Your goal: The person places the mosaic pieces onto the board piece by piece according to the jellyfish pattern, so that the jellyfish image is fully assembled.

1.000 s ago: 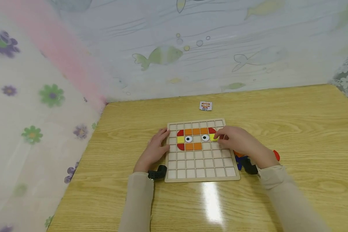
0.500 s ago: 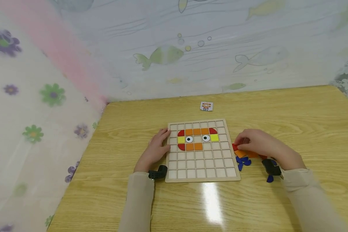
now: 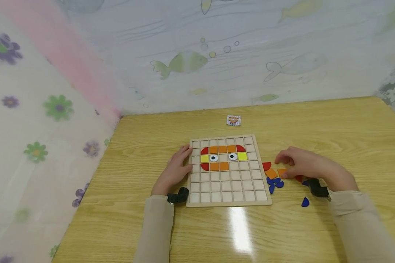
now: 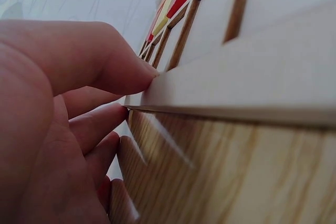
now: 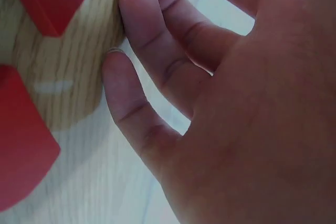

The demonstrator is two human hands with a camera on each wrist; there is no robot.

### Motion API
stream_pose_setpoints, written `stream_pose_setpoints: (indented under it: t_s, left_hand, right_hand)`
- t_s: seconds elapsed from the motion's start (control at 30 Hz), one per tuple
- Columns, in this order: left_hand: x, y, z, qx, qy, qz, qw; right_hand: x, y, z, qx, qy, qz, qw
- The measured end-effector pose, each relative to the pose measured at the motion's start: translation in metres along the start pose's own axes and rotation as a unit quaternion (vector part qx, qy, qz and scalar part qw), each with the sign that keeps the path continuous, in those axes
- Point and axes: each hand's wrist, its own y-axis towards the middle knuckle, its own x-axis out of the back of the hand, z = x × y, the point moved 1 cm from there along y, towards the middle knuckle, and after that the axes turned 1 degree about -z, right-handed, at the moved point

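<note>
A wooden grid board lies on the table with red, orange and yellow tiles and two eye tiles in its squares. My left hand rests against its left edge. In the left wrist view the thumb touches the board's pale rim, and the other fingers reach along the side. My right hand is over the loose tiles to the right of the board. Its thumb tip is at an orange square tile, with the index finger held apart. Red tiles lie beside its fingers in the right wrist view.
Right of the board lie a red quarter-round tile, another orange square and several blue tiles. One blue tile lies nearer the front. A small pattern card is behind the board, before the painted wall.
My right hand has left the yellow tile at the board's right side and moved right, over the loose tiles, then slightly farther right, uncovering red and orange ones. My left hand has stayed put.
</note>
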Motion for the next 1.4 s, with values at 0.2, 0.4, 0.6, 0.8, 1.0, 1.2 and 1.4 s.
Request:
stream_pose_setpoints:
  t_s: [0.2,0.4,0.6,0.8,1.0,1.2,1.4]
  left_hand:
    - [0.0,0.0,0.0,-0.008,0.0,0.0,1.0]
    - [0.0,0.0,0.0,-0.005,-0.002,0.002,1.0]
    - [0.001,0.0,-0.001,-0.006,-0.003,0.001,1.0]
    - [0.0,0.0,-0.001,-0.01,-0.002,0.0,0.9999]
    - [-0.001,0.001,0.0,-0.007,0.0,0.0,1.0]
    - [-0.001,0.0,0.0,-0.011,-0.001,0.002,0.9999]
    - [-0.001,-0.001,0.0,-0.007,-0.003,0.003,1.0]
  right_hand:
    - [-0.002,0.004,0.0,-0.005,-0.012,-0.032,0.9994]
    - [-0.001,0.006,0.003,0.001,-0.022,-0.038,0.999]
    - [-0.001,0.007,0.004,-0.007,-0.017,-0.038,0.9991]
    - [-0.001,0.006,0.003,-0.007,-0.008,-0.036,0.9993]
    - [0.0,0.007,0.004,-0.002,-0.019,-0.062,0.9979]
    - [-0.002,0.009,0.011,-0.006,-0.04,-0.103,0.9938]
    - [-0.005,0.015,0.022,-0.004,-0.044,-0.127,0.9909]
